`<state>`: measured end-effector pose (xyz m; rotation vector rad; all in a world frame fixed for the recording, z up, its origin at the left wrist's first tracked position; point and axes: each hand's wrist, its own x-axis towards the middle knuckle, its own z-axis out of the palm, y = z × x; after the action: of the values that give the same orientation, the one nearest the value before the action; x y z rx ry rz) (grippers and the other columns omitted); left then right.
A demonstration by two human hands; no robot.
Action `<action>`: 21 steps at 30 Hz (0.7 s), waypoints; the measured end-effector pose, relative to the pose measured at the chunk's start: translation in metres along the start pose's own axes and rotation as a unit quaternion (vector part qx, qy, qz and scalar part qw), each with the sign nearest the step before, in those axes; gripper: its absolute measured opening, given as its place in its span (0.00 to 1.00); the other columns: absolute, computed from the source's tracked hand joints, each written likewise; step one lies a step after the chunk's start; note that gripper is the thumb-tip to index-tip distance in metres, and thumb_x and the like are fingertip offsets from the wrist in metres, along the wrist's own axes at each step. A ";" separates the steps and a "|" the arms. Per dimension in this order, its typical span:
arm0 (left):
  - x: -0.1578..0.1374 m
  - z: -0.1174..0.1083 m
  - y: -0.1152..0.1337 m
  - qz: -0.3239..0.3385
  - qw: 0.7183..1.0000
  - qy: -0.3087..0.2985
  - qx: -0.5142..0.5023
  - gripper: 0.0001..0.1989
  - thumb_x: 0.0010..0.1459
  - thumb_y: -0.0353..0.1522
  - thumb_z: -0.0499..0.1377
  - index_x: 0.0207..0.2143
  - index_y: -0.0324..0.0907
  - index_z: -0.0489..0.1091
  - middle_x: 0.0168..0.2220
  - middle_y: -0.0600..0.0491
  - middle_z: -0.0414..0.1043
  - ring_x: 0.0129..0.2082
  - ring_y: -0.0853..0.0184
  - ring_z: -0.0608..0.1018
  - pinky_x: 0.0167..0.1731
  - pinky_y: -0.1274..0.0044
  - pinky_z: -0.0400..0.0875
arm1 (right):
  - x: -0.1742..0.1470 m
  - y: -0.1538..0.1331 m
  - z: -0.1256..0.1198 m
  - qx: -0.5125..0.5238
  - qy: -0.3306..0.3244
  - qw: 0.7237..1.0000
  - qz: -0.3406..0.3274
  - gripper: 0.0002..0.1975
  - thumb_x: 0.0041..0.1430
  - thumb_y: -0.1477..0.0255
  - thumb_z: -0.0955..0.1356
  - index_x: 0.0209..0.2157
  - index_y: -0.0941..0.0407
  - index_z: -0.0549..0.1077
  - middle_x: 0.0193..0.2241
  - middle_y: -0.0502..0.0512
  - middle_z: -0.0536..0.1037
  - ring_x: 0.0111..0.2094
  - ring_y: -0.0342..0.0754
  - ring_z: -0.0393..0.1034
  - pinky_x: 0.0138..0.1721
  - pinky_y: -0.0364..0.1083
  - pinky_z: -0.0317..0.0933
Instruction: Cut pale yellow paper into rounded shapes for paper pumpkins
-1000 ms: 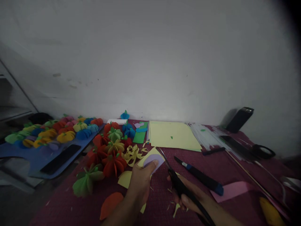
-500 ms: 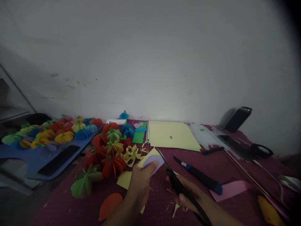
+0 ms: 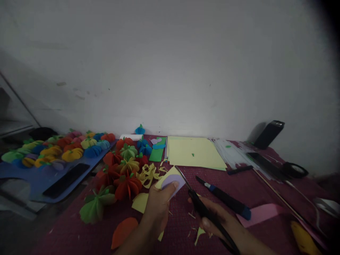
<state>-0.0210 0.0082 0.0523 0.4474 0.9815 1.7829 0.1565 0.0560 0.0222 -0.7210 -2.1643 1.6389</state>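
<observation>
My left hand (image 3: 158,200) pinches a light yellow paper (image 3: 165,177) with a rounded lilac paper piece (image 3: 172,182) lying over it, thumb on top. In my right hand (image 3: 216,216) are black-handled scissors (image 3: 202,209), fingers wrapped round the handles. Their blades point up and left and meet the right edge of the yellow paper. Small yellow paper scraps (image 3: 199,234) lie on the maroon cloth below the scissors. Beside my left wrist rest a yellow paper piece (image 3: 140,203) and an orange rounded paper piece (image 3: 124,231).
Folded paper pumpkins (image 3: 128,185) crowd the left side, with more on a blue tray table (image 3: 34,184). A utility knife (image 3: 225,198) lies right of the scissors. Yellow sheets (image 3: 196,150) lie near the wall. Farther right are a pink strip (image 3: 261,215), black tape roll (image 3: 294,170) and dark bottle (image 3: 268,134).
Almost nothing differs. Both hands, the papers and the scissors keep nearly the same places, with the blades still at the yellow paper's edge.
</observation>
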 end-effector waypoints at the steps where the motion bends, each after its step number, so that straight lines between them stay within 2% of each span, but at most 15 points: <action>1: 0.000 0.000 0.000 0.000 1.000 0.000 0.000 0.08 0.41 0.26 0.62 0.28 0.34 0.73 0.25 0.50 0.74 0.27 0.67 0.74 0.32 0.76 0.66 | 0.001 0.001 0.000 -0.001 -0.001 1.000 -0.001 0.24 0.55 0.62 0.62 0.53 0.52 0.58 0.37 0.55 0.68 0.42 0.52 0.61 0.40 0.49 0.60; 4: -0.001 0.001 0.001 -0.001 1.000 0.000 -0.001 0.06 0.41 0.26 0.62 0.26 0.34 0.72 0.24 0.50 0.74 0.26 0.67 0.74 0.31 0.77 0.66 | 0.003 0.005 0.000 0.002 -0.005 1.000 -0.014 0.24 0.55 0.62 0.62 0.53 0.53 0.58 0.35 0.54 0.68 0.38 0.50 0.63 0.38 0.48 0.61; 9: -0.001 0.001 0.002 -0.006 1.000 0.004 -0.006 0.05 0.39 0.27 0.63 0.23 0.35 0.72 0.23 0.51 0.73 0.25 0.68 0.73 0.31 0.76 0.66 | 0.004 0.007 -0.001 -0.004 -0.012 0.999 -0.032 0.26 0.54 0.61 0.62 0.53 0.53 0.57 0.31 0.53 0.67 0.28 0.44 0.62 0.29 0.43 0.61; 16: -0.002 0.002 0.005 -0.005 1.000 0.007 0.018 0.07 0.38 0.28 0.63 0.25 0.36 0.72 0.23 0.52 0.73 0.25 0.68 0.72 0.29 0.77 0.65 | 0.003 -0.013 -0.011 -0.048 -0.018 0.998 -0.032 0.22 0.53 0.62 0.63 0.49 0.54 0.63 0.35 0.55 0.68 0.33 0.48 0.63 0.32 0.45 0.60; 21: 0.001 -0.003 0.005 -0.006 0.999 -0.001 0.050 0.05 0.39 0.28 0.62 0.24 0.37 0.72 0.23 0.53 0.72 0.25 0.69 0.71 0.29 0.78 0.64 | 0.005 -0.020 -0.017 -0.037 -0.046 0.997 -0.048 0.20 0.53 0.63 0.64 0.47 0.55 0.66 0.31 0.52 0.69 0.32 0.47 0.62 0.32 0.43 0.59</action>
<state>-0.0262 0.0070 0.0542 0.5039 1.0729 1.7282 0.1579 0.0675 0.0460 -0.5615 -2.2960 1.5795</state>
